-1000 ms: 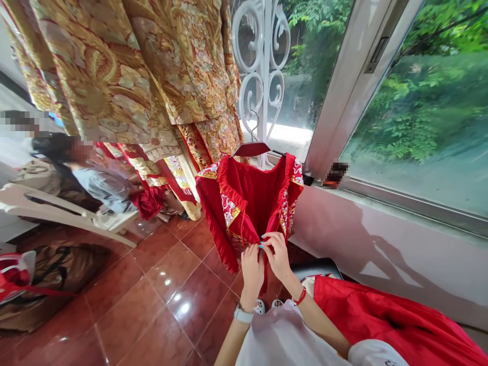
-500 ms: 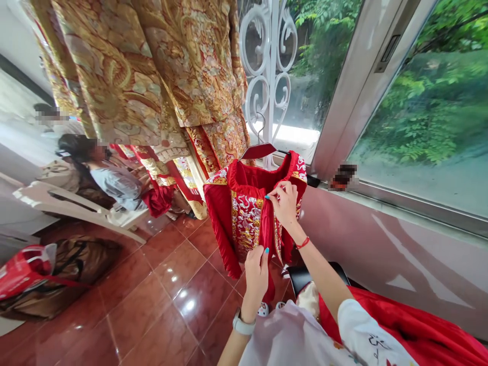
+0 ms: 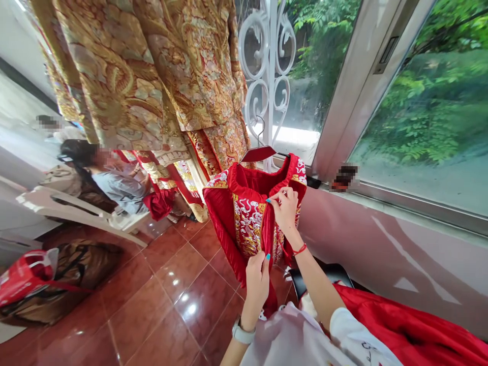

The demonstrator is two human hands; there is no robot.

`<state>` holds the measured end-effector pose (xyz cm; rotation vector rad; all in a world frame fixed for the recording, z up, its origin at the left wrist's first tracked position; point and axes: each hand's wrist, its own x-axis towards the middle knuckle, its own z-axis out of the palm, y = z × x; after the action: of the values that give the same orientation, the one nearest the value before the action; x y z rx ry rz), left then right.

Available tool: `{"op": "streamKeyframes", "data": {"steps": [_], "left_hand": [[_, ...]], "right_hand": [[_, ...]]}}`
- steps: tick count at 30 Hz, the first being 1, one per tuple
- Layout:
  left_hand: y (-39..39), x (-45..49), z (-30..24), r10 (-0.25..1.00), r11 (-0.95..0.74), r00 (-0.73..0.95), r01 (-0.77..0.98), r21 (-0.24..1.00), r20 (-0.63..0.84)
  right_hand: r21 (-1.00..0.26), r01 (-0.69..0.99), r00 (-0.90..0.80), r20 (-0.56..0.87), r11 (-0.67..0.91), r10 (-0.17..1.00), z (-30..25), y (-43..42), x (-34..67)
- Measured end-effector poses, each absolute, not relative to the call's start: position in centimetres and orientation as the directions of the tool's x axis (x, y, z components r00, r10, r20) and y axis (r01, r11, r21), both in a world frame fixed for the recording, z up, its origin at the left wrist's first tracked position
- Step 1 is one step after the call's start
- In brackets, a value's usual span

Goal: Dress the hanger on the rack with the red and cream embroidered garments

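Observation:
A red embroidered jacket (image 3: 249, 218) with silver and gold patterns hangs on a dark hanger (image 3: 258, 152) in front of me. My right hand (image 3: 284, 206) pinches the jacket's front edge just below the collar. Lower on the same edge, my left hand (image 3: 257, 274) is closed on the red cloth. Between the two hands a strip of the front opening runs nearly straight down. The thumbnails are blue. A white watch (image 3: 243, 333) sits on my left wrist and a red cord (image 3: 300, 249) on my right.
Gold embroidered garments (image 3: 152, 81) hang at upper left, near a white scrollwork grille (image 3: 270, 76). A seated person (image 3: 120, 188) works beside a white chair (image 3: 49, 203). Bags (image 3: 72, 274) lie on the tiled floor. Red cloth (image 3: 404, 315) lies at lower right by a black seat (image 3: 339, 277).
Both hands keep their hold on the jacket's front edge and have hardly moved. The jacket's left sleeve side and lower front have shifted slightly as the view moves a little.

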<state>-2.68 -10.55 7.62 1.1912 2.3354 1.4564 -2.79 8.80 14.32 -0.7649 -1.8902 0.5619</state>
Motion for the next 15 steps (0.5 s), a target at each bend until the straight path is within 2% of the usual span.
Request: {"op": "streamKeyframes", "data": {"steps": [4, 7, 10, 12, 15], "left_hand": [[-10.0, -3.3, 7.2, 0.747, 0.181, -0.628, 0.511, 0.840, 0.220], [-8.4, -4.8, 7.2, 0.773, 0.088, -0.579, 0.504, 0.859, 0.260], [-5.2, -7.5, 7.6, 0.653, 0.051, -0.655, 0.538, 0.841, 0.380], [-2.7, -9.5, 7.7, 0.588, 0.096, -0.684, 0.590, 0.801, 0.433], [1.0, -11.8, 7.3, 0.592, 0.207, -0.680, 0.647, 0.734, 0.433]], "right_hand": [[-0.777, 0.083, -0.350, 0.564, 0.624, 0.748, 13.7, 9.5, -2.4], [-0.916, -0.104, -0.372, 0.396, 0.386, 0.839, 12.1, 9.2, -2.0], [-0.978, -0.159, -0.490, 0.200, 0.138, 0.849, 11.0, 8.8, -1.6], [-0.984, -0.149, -0.551, 0.168, 0.102, 0.817, 10.6, 8.9, -1.2], [-0.976, -0.137, -0.479, 0.214, 0.169, 0.852, 10.0, 9.5, -1.0]]}}
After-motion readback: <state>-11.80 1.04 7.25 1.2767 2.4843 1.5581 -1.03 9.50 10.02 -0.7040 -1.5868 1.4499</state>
